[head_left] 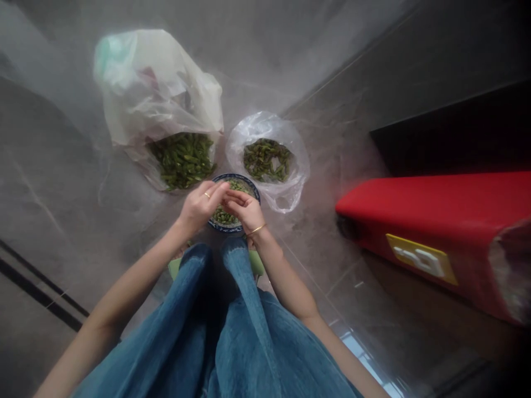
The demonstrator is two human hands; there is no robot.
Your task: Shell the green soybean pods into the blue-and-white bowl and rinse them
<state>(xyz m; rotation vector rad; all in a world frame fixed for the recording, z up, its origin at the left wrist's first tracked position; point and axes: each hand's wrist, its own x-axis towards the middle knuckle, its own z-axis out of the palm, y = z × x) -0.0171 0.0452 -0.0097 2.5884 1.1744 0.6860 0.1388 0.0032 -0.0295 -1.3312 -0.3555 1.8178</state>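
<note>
Rightward, yellow label (422,258) unreadable; hands (201,205) (248,213) over bowl (227,227).

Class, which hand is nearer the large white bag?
Left: the left hand is by the near right edge of the large white bag; the right hand is farther right, over the bowl.

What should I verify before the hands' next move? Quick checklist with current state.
1. Hands over bowl: ok. Left hand and right hand come together above the blue-rimmed bowl.
2. Bowl contents in sight: ok. Small green beans show below the hands.
3. Large white bag accessible: ok. Its mouth is open near the bowl, green pods showing.
4. Small clear bag open: ok. Greenish-brown pieces lie inside.
5. Item between the fingers: cannot tell. Too small and blurred.
</note>
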